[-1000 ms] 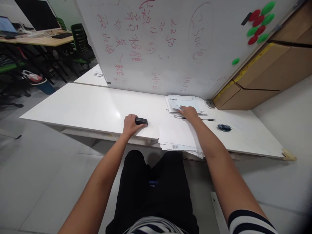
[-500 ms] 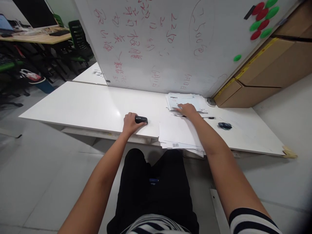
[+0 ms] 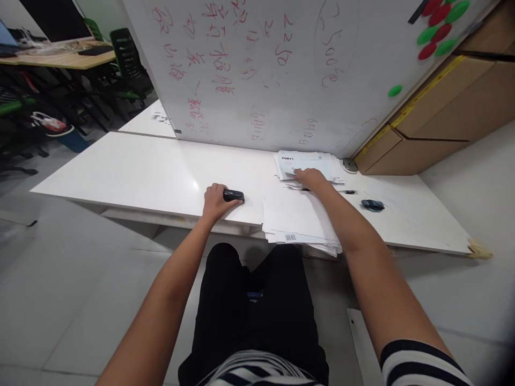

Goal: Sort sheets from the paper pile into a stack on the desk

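My left hand (image 3: 214,202) rests on the white table with its fingers wrapped around the rear of a black stapler (image 3: 234,195). Farther back, my right hand (image 3: 313,178) reaches over a stack of printed papers (image 3: 303,160) by the whiteboard. Its fingers are closed at the near left part of the top sheet, where the edge looks slightly raised. Between my right forearm and the table's front edge lies a second pile of white papers (image 3: 293,214), fanned out and overhanging the edge. A dark pen (image 3: 348,192) lies partly hidden behind my right forearm.
A whiteboard (image 3: 225,118) with red writing and magnets stands along the table's back. Cardboard boxes (image 3: 434,112) are stacked at the right. A small dark object (image 3: 372,205) lies on the table's right part (image 3: 418,220), and a round grey item (image 3: 350,165) sits beside the boxes.
The view has shifted very slightly. Both hands stay in nearly the same places, the left on the stapler and the right on the far paper stack.
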Available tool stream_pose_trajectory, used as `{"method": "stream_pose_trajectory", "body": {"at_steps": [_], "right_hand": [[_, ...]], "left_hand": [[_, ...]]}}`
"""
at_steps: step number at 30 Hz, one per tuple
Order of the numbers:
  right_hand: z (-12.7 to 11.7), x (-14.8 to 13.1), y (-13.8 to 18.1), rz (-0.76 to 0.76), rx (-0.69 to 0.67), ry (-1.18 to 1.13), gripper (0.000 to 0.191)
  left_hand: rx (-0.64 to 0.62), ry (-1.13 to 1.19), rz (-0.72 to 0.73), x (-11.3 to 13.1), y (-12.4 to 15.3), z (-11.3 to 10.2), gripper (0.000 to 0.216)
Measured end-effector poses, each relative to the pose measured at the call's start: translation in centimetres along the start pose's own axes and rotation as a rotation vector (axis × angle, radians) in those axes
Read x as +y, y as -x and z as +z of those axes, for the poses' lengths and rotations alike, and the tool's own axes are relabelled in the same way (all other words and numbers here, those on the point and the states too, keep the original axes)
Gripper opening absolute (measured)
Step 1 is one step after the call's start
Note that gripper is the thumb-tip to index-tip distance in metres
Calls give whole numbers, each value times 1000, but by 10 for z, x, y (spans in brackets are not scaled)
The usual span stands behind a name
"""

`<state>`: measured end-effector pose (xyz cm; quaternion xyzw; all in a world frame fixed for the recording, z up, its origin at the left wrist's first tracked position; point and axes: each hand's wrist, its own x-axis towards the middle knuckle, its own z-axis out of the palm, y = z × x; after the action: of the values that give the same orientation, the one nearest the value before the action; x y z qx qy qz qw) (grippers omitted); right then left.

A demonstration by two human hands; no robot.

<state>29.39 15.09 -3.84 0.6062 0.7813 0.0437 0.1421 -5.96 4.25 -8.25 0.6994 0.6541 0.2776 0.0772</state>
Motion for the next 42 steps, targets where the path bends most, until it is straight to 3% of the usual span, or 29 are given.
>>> {"method": "stream_pose_trajectory", "body": {"at_steps": [8, 16, 23, 30, 33, 36, 40, 42], "right_hand": [[5, 7, -2, -87, -13, 85, 44], [15, 7, 0, -108, 2, 174, 62], [19, 2, 1, -54, 68, 156, 56], [14, -1, 6, 65, 194, 99, 35], [2, 1, 10, 199, 343, -9, 35], [-19, 3, 26, 313, 611, -233, 35], [-44, -5, 86, 371, 973, -646, 29], [-48, -22, 127, 407, 1082, -926, 30]], "left_hand": [[0, 3, 10, 0, -1, 0, 56], [5, 2, 7, 0, -1, 0, 56], [25, -15, 22, -1, -1, 2, 56], [5, -7, 20, -1, -1, 1, 56], [5, -1, 13, 0, -1, 1, 56], [45, 18, -13, -1, -1, 2, 56], [177, 0, -35, -2, 3, 3, 65], [231, -7, -6, -2, 5, 3, 74]]}}
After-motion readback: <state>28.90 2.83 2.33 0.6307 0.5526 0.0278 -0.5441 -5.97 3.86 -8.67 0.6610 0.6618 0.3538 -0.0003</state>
